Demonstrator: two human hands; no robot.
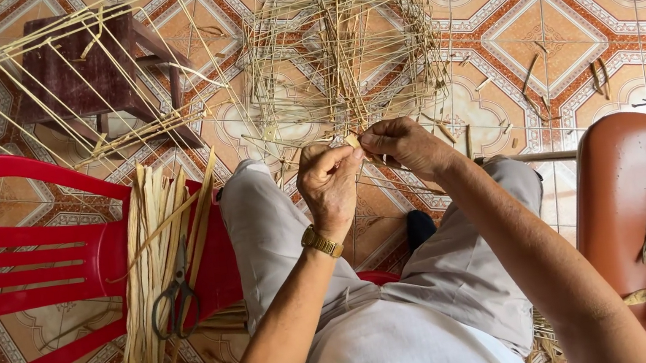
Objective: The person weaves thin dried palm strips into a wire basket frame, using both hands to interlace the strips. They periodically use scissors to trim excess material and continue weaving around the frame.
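Weaving stage, judged midway: left hand [329, 179] and right hand [406, 146] both pinched shut on a thin bamboo strip [353, 142] at the near edge of the open strip frame [339, 59] on the tiled floor [538, 21], next calling for threading between uprights; scissors [176, 295] idle on red chair [19, 261].

Far passage is blocked by the strip frame [339, 59]; left by the red chair [20, 269] bearing strips and scissors [174, 298]; right floor tiles [540, 38] lie mostly open.
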